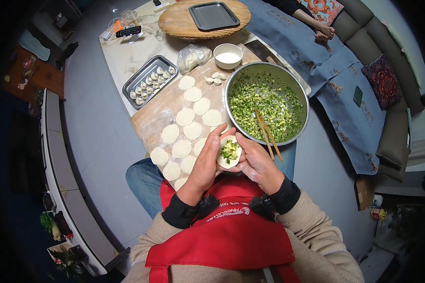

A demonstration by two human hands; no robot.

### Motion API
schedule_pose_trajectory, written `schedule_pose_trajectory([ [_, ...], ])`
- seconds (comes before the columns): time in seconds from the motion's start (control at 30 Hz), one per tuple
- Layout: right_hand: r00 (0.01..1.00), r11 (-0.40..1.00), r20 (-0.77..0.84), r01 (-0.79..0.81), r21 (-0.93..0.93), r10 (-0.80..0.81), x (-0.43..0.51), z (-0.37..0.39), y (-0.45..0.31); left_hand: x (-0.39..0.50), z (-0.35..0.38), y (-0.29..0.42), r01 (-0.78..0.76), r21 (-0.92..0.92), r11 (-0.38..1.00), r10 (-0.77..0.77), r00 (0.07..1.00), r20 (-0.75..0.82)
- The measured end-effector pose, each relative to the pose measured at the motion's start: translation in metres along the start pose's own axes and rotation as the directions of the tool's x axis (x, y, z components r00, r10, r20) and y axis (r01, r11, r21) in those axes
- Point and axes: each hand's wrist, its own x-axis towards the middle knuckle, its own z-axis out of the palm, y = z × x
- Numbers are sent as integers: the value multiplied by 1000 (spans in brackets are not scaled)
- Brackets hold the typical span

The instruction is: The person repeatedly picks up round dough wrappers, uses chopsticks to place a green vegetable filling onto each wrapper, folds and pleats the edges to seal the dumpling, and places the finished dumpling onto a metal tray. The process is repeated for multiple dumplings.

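Observation:
Between my left hand [207, 161] and my right hand [256, 161] is a round dough wrapper [224, 163], held from both sides, with green and yellow chopped filling [229, 150] on it. Several flat wrappers [181, 148] lie on the floured wooden board [147, 120] to the left, some partly hidden by my left hand. A large metal bowl [303, 131] of chopped filling stands beyond my right hand, with wooden chopsticks [268, 136] resting over its near rim. Small dough pieces [217, 82] sit by the bowl. A metal tray [126, 86] at the board's left holds rows of folded dumplings [149, 80].
Behind the board are a tied plastic bag [193, 58], a white bowl of flour [228, 63] and a round wooden board [173, 21] carrying a dark tray [213, 16]. A remote control [128, 31] lies at the back left. Another person's feet [324, 32] rest on the sofa at right.

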Motion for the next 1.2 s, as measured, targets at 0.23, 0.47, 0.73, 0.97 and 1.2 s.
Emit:
schedule_pose_trajectory([
  [0.23, 970, 964, 242, -46, 260, -19, 1, -7, -8, -38, -18, 13, -154, 530, 834, 236, 967, -90],
  [0.47, 953, 951, 304, -93, 293, 0, -9, 4, -13, -33, -28, 8, -530, 831, -170, 604, 610, 513],
  [0.73, 908, 937, 419, -131, 323, -18, -16, 9, -15, -21, -23, 20, -554, 748, -366, 504, 558, 659],
  [0.97, 926, 969, 378, -102, 223, 11, -20, 7, -18, -15, -22, 22, -598, 763, -247, 546, 564, 619],
  [1.2, 953, 979, 302, -85, 185, 26, -21, 10, -16, -15, -10, 34, -541, 806, -240, 473, 660, 584],
])
